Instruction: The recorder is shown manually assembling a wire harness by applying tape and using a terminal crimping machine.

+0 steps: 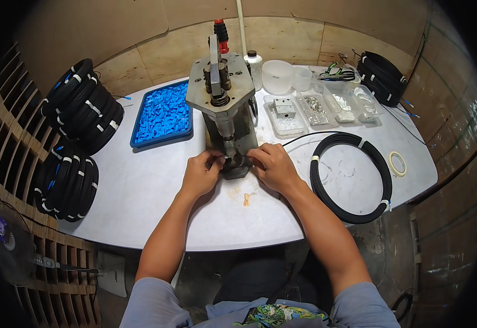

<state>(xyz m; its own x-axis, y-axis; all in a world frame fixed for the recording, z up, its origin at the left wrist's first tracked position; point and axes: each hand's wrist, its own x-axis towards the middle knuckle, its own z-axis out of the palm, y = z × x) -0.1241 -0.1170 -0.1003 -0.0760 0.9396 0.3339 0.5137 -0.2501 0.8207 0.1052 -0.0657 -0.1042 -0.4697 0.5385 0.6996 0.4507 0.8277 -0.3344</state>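
Note:
A metal hand press (221, 104) with a worn steel top plate stands upright in the middle of the table. At the left of its lower jaw, my left hand (200, 174) is closed, thumb and forefinger pinched together; what lies between them is too small to make out. Across the jaw, my right hand (275, 167) is closed too, gripping a black cable (309, 135). That cable runs from a taped coil (316, 176) lying flat to the right. Its tip is hidden by my fingers and the press.
A dark tray (188, 133) of blue connectors sits left of the press. Black cable coils are stacked at the left (88, 112) and back right (381, 79). Clear plastic boxes (303, 127) hold small metal parts; a tape roll (397, 164) lies beyond the coil.

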